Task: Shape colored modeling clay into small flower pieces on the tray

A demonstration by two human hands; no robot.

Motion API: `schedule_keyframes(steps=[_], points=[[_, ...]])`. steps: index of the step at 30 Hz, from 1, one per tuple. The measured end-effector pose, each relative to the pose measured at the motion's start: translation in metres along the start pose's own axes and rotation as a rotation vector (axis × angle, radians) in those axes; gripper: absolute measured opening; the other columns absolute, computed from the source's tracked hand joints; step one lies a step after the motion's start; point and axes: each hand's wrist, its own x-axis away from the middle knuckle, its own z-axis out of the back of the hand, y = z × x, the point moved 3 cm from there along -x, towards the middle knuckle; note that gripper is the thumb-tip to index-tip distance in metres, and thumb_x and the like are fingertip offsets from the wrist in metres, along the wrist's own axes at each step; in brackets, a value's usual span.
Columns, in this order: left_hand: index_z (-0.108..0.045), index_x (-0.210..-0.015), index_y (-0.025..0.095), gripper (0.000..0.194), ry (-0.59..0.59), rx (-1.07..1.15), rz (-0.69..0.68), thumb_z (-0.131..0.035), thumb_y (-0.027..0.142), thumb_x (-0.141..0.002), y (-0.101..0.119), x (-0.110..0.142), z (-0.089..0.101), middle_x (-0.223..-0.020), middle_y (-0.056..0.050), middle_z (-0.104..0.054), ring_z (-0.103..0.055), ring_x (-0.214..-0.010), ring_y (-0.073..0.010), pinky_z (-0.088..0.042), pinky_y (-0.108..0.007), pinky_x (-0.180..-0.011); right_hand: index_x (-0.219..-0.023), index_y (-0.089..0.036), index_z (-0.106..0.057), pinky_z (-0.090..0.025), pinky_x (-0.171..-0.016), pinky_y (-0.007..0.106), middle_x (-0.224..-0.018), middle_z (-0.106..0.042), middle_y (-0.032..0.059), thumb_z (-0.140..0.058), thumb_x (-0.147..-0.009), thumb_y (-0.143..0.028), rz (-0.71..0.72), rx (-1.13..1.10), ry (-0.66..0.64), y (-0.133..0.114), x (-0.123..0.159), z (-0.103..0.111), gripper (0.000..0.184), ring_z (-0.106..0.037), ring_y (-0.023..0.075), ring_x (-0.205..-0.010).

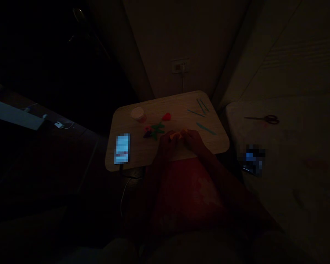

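Observation:
In dim light, both my hands meet near the front edge of a small wooden table (137,154). My left hand (166,143) and my right hand (191,138) are closed on a soft orange piece that looks like modelling clay (176,135). Just left of them lie clay flower shapes: a red bloom (167,116), a pink one (147,128) and a dark purple one (147,134), with green stems and leaves (157,127). A teal modelling knife (205,128) lies right of my hands. Darkness blurs the fingers' exact grip.
A lidded tub (138,114) stands at the table's back left, behind a lit phone (122,148) with a cable. Several thin teal sticks (196,113) lie back right. Scissors (264,119) rest on the pale surface to the right. A wall socket (180,66) is behind.

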Motion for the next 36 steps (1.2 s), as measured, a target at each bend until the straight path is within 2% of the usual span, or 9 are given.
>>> schedule_keyframes(steps=[4, 7, 13, 19, 23, 26, 29, 32, 36], points=[[-0.068, -0.08, 0.018, 0.06, -0.013, 0.076, -0.025, -0.055, 0.075, -0.093, -0.003, -0.001, 0.0, -0.07, -0.002, -0.064, -0.056, -0.064, -0.0153, -0.044, -0.028, -0.06, -0.064, -0.02, -0.056, -0.03, -0.054, 0.029, -0.061, -0.046, -0.0003, -0.051, -0.082, -0.09, -0.063, -0.114, -0.017, 0.004, 0.001, -0.001, 0.073, -0.039, 0.0131, -0.058], [-0.067, -0.076, 0.018, 0.069, -0.036, 0.119, -0.037, -0.047, 0.082, -0.093, -0.008, -0.001, -0.001, -0.071, -0.005, -0.066, -0.059, -0.066, -0.0173, -0.046, -0.031, -0.063, -0.064, -0.021, -0.055, -0.027, -0.052, 0.028, -0.06, -0.044, -0.0013, -0.055, -0.079, -0.091, -0.084, -0.157, -0.008, 0.009, 0.001, -0.001, 0.072, -0.036, 0.0123, -0.057], [-0.06, -0.072, 0.018, 0.067, -0.063, 0.118, 0.057, -0.051, 0.082, -0.091, -0.016, 0.001, -0.004, -0.063, -0.001, -0.055, -0.046, -0.056, -0.0128, -0.036, -0.028, -0.053, -0.062, -0.022, -0.052, -0.024, -0.049, 0.028, -0.058, -0.041, -0.0023, -0.057, -0.079, -0.091, -0.103, -0.21, 0.002, 0.009, 0.001, -0.001, 0.071, -0.033, 0.0115, -0.054], [-0.063, -0.075, 0.018, 0.065, -0.042, 0.034, -0.047, -0.053, 0.079, -0.092, -0.002, -0.001, 0.0, -0.067, -0.001, -0.057, -0.049, -0.062, -0.014, -0.039, -0.029, -0.059, -0.061, -0.022, -0.052, -0.025, -0.049, 0.028, -0.057, -0.042, -0.002, -0.057, -0.081, -0.089, -0.094, -0.179, -0.019, 0.006, 0.002, -0.001, 0.07, -0.034, 0.0116, -0.054], [-0.06, -0.068, 0.018, 0.067, -0.043, 0.022, -0.032, -0.052, 0.08, -0.092, 0.0, -0.002, 0.001, -0.062, 0.0, -0.053, -0.046, -0.059, -0.0134, -0.038, -0.029, -0.058, -0.061, -0.021, -0.054, -0.028, -0.05, 0.028, -0.058, -0.046, -0.0008, -0.055, -0.082, -0.088, -0.084, -0.162, -0.025, 0.005, 0.001, -0.001, 0.07, -0.038, 0.0122, -0.055], [-0.06, -0.067, 0.018, 0.067, -0.038, 0.029, -0.002, -0.051, 0.079, -0.093, -0.001, -0.001, 0.001, -0.06, 0.0, -0.053, -0.045, -0.057, -0.0128, -0.036, -0.028, -0.055, -0.066, -0.019, -0.061, -0.035, -0.055, 0.028, -0.063, -0.056, 0.0007, -0.066, -0.078, -0.082, -0.035, -0.125, -0.035, 0.003, -0.001, -0.002, 0.063, -0.045, 0.0135, -0.059], [-0.059, -0.066, 0.018, 0.067, -0.028, 0.084, 0.071, -0.054, 0.08, -0.09, -0.004, 0.001, -0.001, -0.057, 0.001, -0.05, -0.042, -0.054, -0.0118, -0.033, -0.027, -0.051, -0.071, -0.019, -0.067, -0.041, -0.06, 0.028, -0.069, -0.063, 0.0019, -0.075, -0.075, -0.071, 0.007, -0.091, -0.046, 0.002, -0.002, -0.002, 0.054, -0.052, 0.0153, -0.065], [-0.061, -0.068, 0.018, 0.071, -0.008, 0.179, 0.163, -0.055, 0.087, -0.084, -0.009, 0.001, -0.004, -0.056, 0.001, -0.049, -0.04, -0.052, -0.0114, -0.029, -0.026, -0.048, -0.075, -0.018, -0.069, -0.043, -0.062, 0.028, -0.073, -0.067, 0.0027, -0.076, -0.077, -0.065, 0.022, -0.114, 0.007, 0.004, -0.003, 0.0, 0.047, -0.055, 0.0161, -0.067], [-0.063, -0.07, 0.018, 0.076, -0.002, 0.26, 0.211, -0.052, 0.092, -0.08, -0.015, 0.0, -0.007, -0.06, -0.001, -0.055, -0.046, -0.054, -0.0126, -0.034, -0.026, -0.048, -0.08, -0.019, -0.07, -0.047, -0.066, 0.03, -0.077, -0.069, 0.0035, -0.076, -0.079, -0.061, 0.015, -0.181, 0.031, 0.007, -0.003, 0.001, 0.043, -0.059, 0.0179, -0.072]])
